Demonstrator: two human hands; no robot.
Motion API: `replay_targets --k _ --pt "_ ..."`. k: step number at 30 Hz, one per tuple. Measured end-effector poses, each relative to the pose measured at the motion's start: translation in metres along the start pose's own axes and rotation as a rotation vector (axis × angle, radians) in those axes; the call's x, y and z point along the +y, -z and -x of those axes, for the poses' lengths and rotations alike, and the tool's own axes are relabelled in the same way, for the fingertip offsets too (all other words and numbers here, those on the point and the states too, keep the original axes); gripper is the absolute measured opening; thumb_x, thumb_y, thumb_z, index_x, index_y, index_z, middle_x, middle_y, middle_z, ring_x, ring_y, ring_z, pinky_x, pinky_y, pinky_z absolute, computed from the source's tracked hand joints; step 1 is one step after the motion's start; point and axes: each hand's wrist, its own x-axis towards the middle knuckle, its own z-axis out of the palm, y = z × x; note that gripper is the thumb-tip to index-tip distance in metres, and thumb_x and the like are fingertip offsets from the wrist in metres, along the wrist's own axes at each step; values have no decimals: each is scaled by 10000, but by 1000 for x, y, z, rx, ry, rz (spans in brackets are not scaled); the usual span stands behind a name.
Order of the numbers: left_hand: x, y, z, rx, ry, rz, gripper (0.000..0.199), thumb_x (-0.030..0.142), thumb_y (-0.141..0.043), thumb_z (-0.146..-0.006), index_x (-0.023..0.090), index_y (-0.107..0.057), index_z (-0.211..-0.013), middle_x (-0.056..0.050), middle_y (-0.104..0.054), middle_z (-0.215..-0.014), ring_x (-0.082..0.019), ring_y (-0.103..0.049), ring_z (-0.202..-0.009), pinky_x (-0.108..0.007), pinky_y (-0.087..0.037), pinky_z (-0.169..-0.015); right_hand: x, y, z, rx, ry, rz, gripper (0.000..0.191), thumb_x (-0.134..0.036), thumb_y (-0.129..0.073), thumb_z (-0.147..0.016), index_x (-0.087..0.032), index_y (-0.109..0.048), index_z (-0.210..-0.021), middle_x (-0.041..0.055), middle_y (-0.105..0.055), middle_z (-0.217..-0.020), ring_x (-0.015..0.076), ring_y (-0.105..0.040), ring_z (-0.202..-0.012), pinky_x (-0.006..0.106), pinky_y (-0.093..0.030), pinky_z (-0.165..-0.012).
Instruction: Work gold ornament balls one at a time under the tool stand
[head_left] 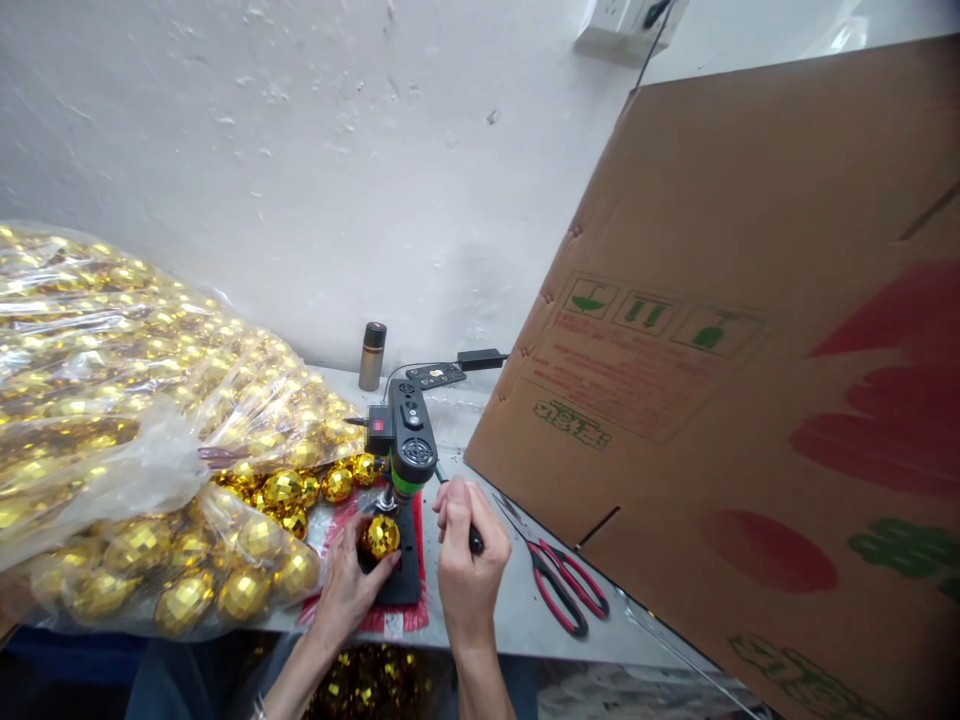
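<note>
A small black drill press with a green band [414,440] stands on the table, its chuck pointing down over a black base plate [406,583]. Under the chuck, a shiny gold faceted ball [382,537] is held between the thumb and fingers of my left hand [351,578]. To the right of the machine, my right hand [469,535] is closed around a lever handle [476,541] with a black end. Red plastic [350,612] lies beneath the base. Whether the tool tip touches the ball cannot be made out.
A large clear bag of gold balls [142,400] fills the left, with loose balls [337,484] beside the machine. Scissors [566,585] lie right of my right hand. A cardboard box [720,350] leans on the right. Behind stand a canister [372,358] and a black adapter [481,359].
</note>
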Motion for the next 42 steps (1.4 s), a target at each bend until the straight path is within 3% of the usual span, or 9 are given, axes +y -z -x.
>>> replay_targets --k 7,11,16,20,25,31,38,42 --pt "-1 4 -2 -128 -180 -84 567 399 -750 -867 209 -641 -1390 -189 -757 -1351 -393 -729 -1268 -608 -590 -1095 0 2 4 -36 -25 -5 448 -348 -441 -1134 -235 -493 -704 -48 -469 -642 100 -426 -536 236 -358 -506" --pt "1 9 -1 -196 -218 -111 546 385 -748 -872 214 -659 -1383 -192 -763 -1333 -394 -735 -1240 -598 -603 -1068 0 3 5 -28 -6 -9 444 -320 -443 -1134 -237 -486 -701 -48 -465 -639 101 -442 -542 233 -372 -515" --pt "7 6 -6 -173 -171 -214 527 416 -750 -849 198 -687 -1324 -171 -784 -1221 -403 -745 -1165 -617 -584 -1047 0 5 5 -35 32 -14 397 -248 -458 -1125 -232 -499 -731 -49 -504 -656 92 -467 -549 219 -386 -523" --pt "15 6 -10 -222 -145 -275 506 412 -738 -844 201 -694 -1302 -157 -782 -1221 -398 -727 -1173 -623 -537 -1081 2 7 8 -47 72 -34 354 -171 -468 -1101 -234 -499 -755 -43 -518 -677 96 -511 -581 216 -410 -539" --pt "19 10 -7 -262 -132 -282 503 388 -726 -849 216 -683 -1319 -140 -778 -1221 -383 -710 -1170 -579 -535 -1062 24 9 32 -51 143 -56 305 -90 -464 -1065 -238 -508 -801 -35 -522 -691 111 -541 -615 238 -426 -567" --pt "21 8 -2 -262 -98 -294 513 353 -743 -807 233 -684 -1302 -121 -776 -1203 -371 -705 -1135 -561 -536 -1043 52 8 67 -14 184 -27 300 -137 -424 -1078 -240 -528 -816 -28 -520 -687 133 -540 -613 285 -432 -593" --pt "27 8 -1 -285 -66 -300 507 371 -744 -813 198 -686 -1287 -136 -780 -1152 -383 -715 -1109 -576 -533 -1034 48 -6 70 162 174 6 379 -192 -396 -1113 -240 -483 -748 -50 -529 -671 116 -503 -588 319 -498 -774" --pt "28 7 -1 -286 -70 -302 492 334 -738 -800 204 -696 -1274 -137 -781 -1161 -382 -710 -1117 -573 -529 -1031 48 -9 73 176 142 9 386 -206 -391 -1119 -243 -479 -745 -50 -536 -674 122 -509 -590 333 -510 -815"
